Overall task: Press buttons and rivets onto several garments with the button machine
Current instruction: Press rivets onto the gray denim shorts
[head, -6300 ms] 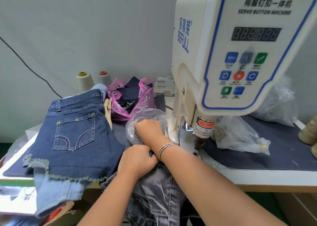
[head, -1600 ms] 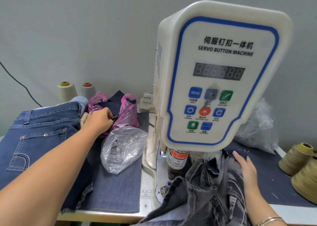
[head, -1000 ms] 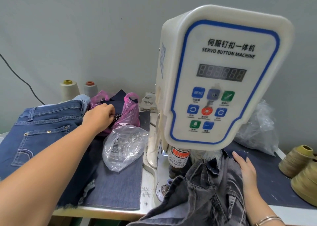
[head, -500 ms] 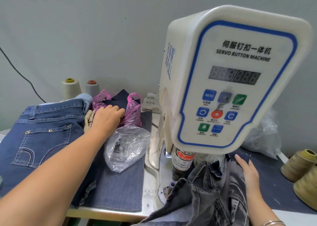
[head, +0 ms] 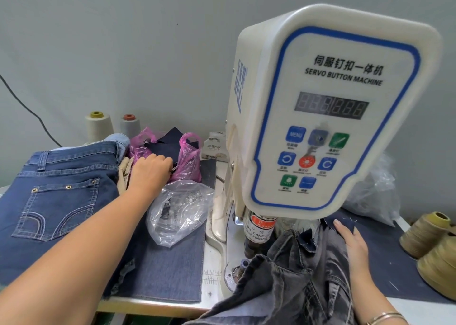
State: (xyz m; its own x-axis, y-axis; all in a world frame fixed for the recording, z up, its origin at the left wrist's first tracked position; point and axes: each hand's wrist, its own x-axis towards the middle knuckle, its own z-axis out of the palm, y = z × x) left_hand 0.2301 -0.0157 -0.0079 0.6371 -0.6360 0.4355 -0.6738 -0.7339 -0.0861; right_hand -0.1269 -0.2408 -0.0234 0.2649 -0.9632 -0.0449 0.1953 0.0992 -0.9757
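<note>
The white servo button machine (head: pixel 320 117) stands at the centre right, its press head with a red warning label (head: pixel 259 228) just above a grey denim garment (head: pixel 296 280). My right hand (head: pixel 355 245) lies flat on that garment to the right of the press head, fingers straight. My left hand (head: pixel 150 171) reaches into a pink plastic bag (head: pixel 187 162) of dark fabric patches. Its fingertips dip among the patches, so any grip there is hidden. A clear bag of metal buttons (head: pixel 180 211) lies just in front of it.
Blue denim shorts (head: pixel 61 189) are stacked at the left on a denim mat (head: pixel 167 270). Two thread cones (head: pixel 98 125) stand at the back left, and olive thread spools (head: pixel 424 233) at the right edge. A crumpled clear bag (head: pixel 375 189) sits behind the machine.
My left hand has pushed a little further right into the pink bag, with its fingers stretched out from a fist. My right hand has stayed on the grey garment.
</note>
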